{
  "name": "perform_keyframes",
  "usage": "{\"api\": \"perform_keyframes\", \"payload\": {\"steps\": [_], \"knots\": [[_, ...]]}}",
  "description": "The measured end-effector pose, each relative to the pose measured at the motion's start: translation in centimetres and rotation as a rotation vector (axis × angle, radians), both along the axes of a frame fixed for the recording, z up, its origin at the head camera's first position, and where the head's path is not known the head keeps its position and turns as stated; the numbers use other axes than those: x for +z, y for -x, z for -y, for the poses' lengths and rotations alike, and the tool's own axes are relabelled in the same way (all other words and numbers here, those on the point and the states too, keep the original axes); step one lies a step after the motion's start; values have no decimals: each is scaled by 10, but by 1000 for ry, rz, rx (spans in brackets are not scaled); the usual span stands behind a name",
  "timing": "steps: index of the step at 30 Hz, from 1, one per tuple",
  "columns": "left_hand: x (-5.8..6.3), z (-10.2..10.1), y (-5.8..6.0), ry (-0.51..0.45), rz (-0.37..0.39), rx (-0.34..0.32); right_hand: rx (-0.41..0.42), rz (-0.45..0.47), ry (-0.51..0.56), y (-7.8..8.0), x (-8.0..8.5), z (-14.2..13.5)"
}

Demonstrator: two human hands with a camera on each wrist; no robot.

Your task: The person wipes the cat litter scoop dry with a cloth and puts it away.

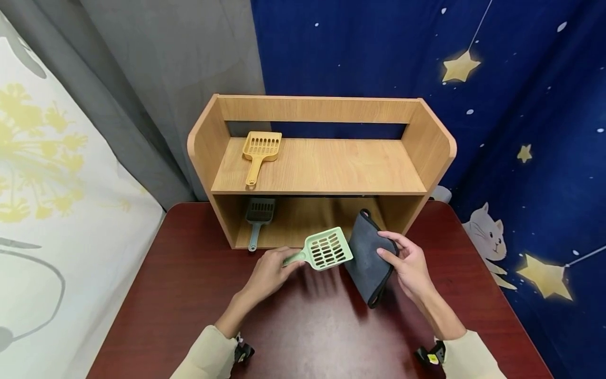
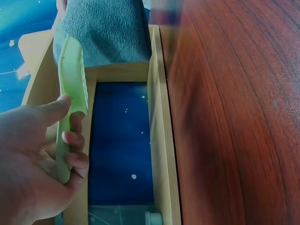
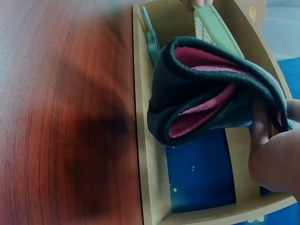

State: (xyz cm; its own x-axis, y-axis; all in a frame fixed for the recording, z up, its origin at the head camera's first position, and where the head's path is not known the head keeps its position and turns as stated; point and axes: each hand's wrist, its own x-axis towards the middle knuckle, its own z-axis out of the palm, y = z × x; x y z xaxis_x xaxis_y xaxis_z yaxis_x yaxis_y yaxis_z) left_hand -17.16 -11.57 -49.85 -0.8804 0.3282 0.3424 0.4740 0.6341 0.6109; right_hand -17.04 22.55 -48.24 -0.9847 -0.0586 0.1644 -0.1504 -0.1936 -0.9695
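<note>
My left hand [image 1: 272, 271] grips the handle of a light green slotted litter scoop [image 1: 328, 249], its fingers curled round it in the left wrist view. The scoop's head points right, close to a folded dark grey cloth [image 1: 371, 258]. My right hand [image 1: 410, 263] pinches that cloth by its right edge, above the table. In the right wrist view the folds of the cloth [image 3: 211, 91] show a pink inner side and dark edging. Whether scoop and cloth touch, I cannot tell.
A two-tier wooden shelf [image 1: 317, 192] stands at the back of the dark red table [image 1: 312, 337]. On its upper board lies a yellow litter scoop [image 1: 262, 147]. A grey scoop [image 1: 260, 211] is on the lower level at the left. Curtains [image 1: 341, 47] hang behind.
</note>
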Motion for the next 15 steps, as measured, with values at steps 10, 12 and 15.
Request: {"api": "perform_keyframes", "payload": {"steps": [10, 12, 15], "knots": [[3, -7, 5, 17, 21, 71, -104, -187, -99, -15, -11, 25], [4, -12, 5, 2, 33, 77, -119, -205, -96, -18, -17, 37], [4, -21, 5, -26, 56, 80, -134, -215, -121, -25, -26, 58]]}}
